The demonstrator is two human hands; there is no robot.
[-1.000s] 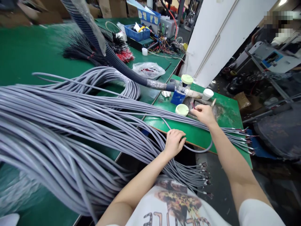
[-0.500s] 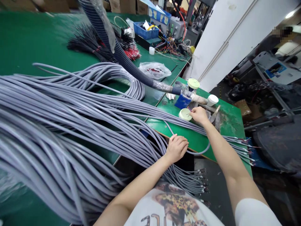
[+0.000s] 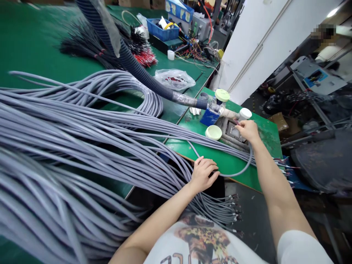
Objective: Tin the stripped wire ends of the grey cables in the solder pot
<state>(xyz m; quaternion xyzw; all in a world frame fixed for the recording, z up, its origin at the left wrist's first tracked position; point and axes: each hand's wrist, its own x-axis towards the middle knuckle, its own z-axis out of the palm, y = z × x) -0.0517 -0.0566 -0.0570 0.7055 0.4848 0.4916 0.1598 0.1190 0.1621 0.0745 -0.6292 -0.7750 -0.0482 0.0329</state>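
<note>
My right hand (image 3: pixel 248 131) pinches the stripped end of a grey cable (image 3: pixel 242 171), with thin coloured wires at its fingertips. Those wires are over or beside a small square pot (image 3: pixel 235 134) with a shiny grey surface; contact cannot be made out. The cable bends down from there in a loop to my left hand (image 3: pixel 204 173), whose fingers are curled round it. A pale green cup (image 3: pixel 213 132) stands left of the pot. Many more grey cables (image 3: pixel 154 128) run past both hands, their stripped ends hanging together below my left hand.
A ribbed hose (image 3: pixel 154 82) comes down to a pale nozzle (image 3: pixel 229 114) above the pot. Around it are a blue block (image 3: pixel 209 116), a white cup (image 3: pixel 245 113) and a yellow-lidded container (image 3: pixel 222 95). Black wire bundles (image 3: pixel 88 47) and a plastic bag (image 3: pixel 175 79) lie farther back.
My right hand has moved right with the cable end, from the pale green cup to the square pot. The cable's loop has widened. My left hand keeps its hold.
</note>
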